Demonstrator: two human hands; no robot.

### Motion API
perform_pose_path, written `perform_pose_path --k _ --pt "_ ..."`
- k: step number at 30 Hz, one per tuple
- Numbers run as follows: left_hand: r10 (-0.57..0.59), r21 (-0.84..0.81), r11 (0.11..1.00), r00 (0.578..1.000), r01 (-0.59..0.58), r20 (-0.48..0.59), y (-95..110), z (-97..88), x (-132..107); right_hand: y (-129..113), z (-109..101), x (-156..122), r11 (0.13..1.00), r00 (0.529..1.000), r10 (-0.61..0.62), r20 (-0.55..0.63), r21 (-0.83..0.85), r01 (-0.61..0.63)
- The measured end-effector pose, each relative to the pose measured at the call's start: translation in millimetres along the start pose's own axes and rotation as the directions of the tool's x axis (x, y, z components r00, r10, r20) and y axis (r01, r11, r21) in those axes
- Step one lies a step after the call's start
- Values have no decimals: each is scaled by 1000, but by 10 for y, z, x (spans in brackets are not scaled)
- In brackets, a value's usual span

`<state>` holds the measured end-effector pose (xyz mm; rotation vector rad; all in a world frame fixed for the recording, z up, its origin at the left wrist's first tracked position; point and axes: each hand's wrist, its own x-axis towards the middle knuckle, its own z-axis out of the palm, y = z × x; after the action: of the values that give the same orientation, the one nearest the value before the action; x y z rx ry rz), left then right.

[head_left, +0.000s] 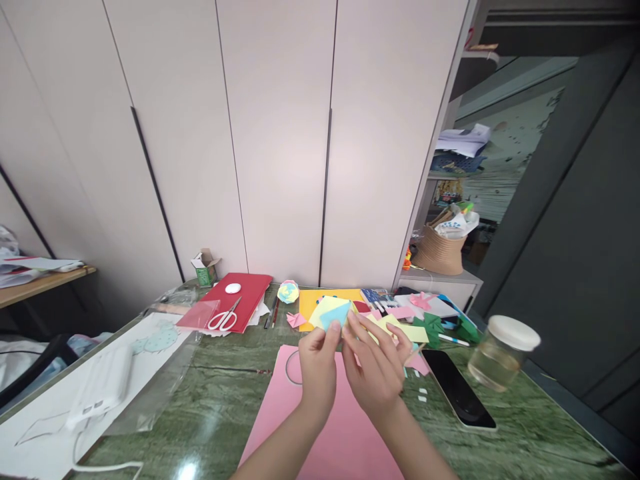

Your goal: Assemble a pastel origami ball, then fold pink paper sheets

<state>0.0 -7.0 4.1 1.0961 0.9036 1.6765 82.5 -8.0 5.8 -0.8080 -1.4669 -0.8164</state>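
Blue paper (336, 315) was up over the pink sheet's (277, 417) far edge. Left hand (321, 365) pinched it, apparently for steadiness; right hand (376, 367) curved against it, grip hidden, couldn't tell. Scissors (223, 321) lay at ten o'clock, phone (457, 387) at four, presumably leaving elbow room.

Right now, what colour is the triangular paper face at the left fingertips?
Light blue; the triangular face shows best in the head view.
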Motion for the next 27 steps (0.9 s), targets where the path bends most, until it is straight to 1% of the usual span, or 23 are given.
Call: perform_pose_path --k 3,5,7,10,13,16,17,18,21,22,24,25,26,27 --pt "-31 -69 997 1000 31 -3 -23 6 13 -9 10 5 1000 1000 2 -8 -5 -2" --pt "-72 -127 989 997 71 -6 -11 12 19 -30 24 0 1000 1000 12 12 0 -12" --pt "-147 -199 969 989 144 -3 28 17 23 -63 42 -18 999 998 29 63 18 -30" --pt "-256 -310 915 966 257 46 108 19 30 -114 64 -58 997 989 33 142 57 -42" --pt "-312 -407 855 946 322 91 150 14 48 -135 68 -92 994 979 5 204 104 -27" --pt "-359 -488 790 925 370 121 139 0 76 -119 59 -122 975 970 -69 233 220 17" --pt "-373 -513 768 919 384 129 132 -6 87 -109 54 -131 960 968 -86 235 281 17" --pt "-386 -536 745 912 396 139 128 -13 98 -96 47 -138 940 966 -82 245 341 -7" --pt "-388 -578 702 904 415 178 142 -33 135 -45 10 -140 858 960 10 278 491 -151" --pt "-378 -586 696 905 416 194 156 -38 147 -23 -7 -132 834 961 50 270 519 -189" --pt "-364 -603 680 906 417 216 191 -44 164 27 -42 -103 811 969 145 198 537 -231" --pt "-362 -617 669 907 414 216 210 -45 167 55 -56 -82 810 965 215 148 524 -261" --pt "-362 -629 659 907 413 216 230 -45 167 82 -67 -59 803 946 305 108 505 -317" --pt "-361 -635 650 905 418 226 248 -45 162 110 -73 -34 774 909 407 93 494 -397"
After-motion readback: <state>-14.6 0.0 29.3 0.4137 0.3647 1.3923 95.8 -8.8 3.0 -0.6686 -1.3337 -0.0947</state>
